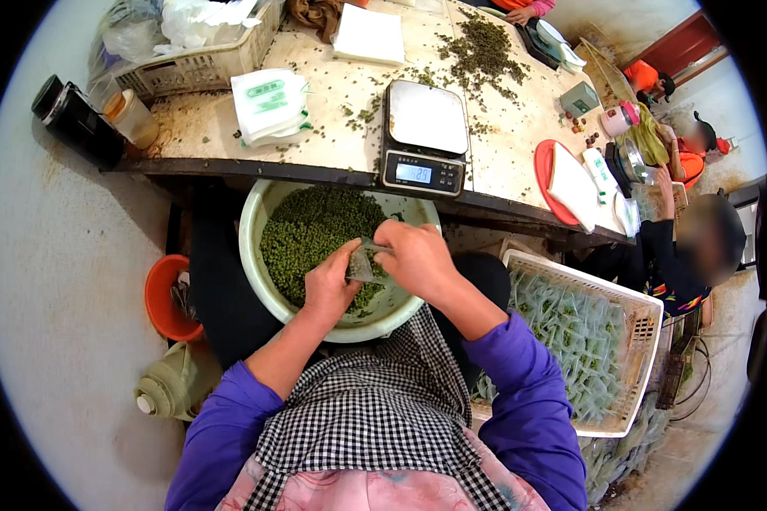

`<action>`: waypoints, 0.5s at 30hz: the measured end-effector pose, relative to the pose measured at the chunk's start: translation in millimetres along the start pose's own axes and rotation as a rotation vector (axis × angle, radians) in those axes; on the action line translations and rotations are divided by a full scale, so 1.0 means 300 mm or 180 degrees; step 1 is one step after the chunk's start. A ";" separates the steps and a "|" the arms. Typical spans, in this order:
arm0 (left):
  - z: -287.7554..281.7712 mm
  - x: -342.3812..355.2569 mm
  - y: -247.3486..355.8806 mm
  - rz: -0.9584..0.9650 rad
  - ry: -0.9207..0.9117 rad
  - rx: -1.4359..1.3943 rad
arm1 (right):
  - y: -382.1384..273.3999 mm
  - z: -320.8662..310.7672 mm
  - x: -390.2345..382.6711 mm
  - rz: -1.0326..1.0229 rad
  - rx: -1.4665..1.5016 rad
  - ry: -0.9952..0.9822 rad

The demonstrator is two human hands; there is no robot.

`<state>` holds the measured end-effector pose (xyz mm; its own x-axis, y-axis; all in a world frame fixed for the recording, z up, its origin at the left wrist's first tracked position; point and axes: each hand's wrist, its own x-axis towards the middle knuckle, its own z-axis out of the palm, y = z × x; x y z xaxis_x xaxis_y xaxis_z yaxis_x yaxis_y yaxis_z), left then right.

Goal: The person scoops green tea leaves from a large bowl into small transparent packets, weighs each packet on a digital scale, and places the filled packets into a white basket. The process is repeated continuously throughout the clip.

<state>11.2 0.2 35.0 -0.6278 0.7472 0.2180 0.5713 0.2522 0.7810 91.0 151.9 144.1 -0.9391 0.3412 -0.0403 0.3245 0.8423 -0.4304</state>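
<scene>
My left hand [328, 285] grips a small clear plastic bag [362, 264] at its side, over a pale green basin [256, 264] of small green pellets or buds [302, 238]. My right hand [418, 260] is at the other side of the bag, fingers curled onto it. A digital scale [426, 119] with a lit display sits at the table's near edge, just beyond the basin.
The worktable [187, 128] carries bag stacks [268, 106], a crate [187, 68], a black flask [72, 119] and a red tray [544, 179]. A crate of filled bags [562, 341] is at right, a red bucket [162, 289] at left. Several other people [682, 264] are along the right.
</scene>
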 end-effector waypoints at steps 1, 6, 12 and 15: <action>-0.003 -0.010 -0.009 0.0036 0.0007 -0.0013 | 0.005 -0.019 -0.019 -0.0229 0.0105 0.0329; -0.012 -0.021 0.000 0.0294 -0.0029 -0.0086 | -0.032 -0.104 -0.132 -0.0940 -0.0538 -0.0083; 0.005 -0.048 -0.029 0.0539 -0.0209 -0.0021 | -0.031 -0.010 -0.125 -0.0728 -0.0976 -0.1284; 0.008 -0.050 -0.031 0.0482 -0.0287 0.0109 | -0.005 0.049 -0.105 -0.0747 -0.0790 -0.1365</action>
<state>16.6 -11.9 23.1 -0.4841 0.8300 0.2771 0.6745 0.1521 0.7225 118.3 134.0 132.7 -0.9345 -0.0247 -0.3550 0.0688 0.9662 -0.2483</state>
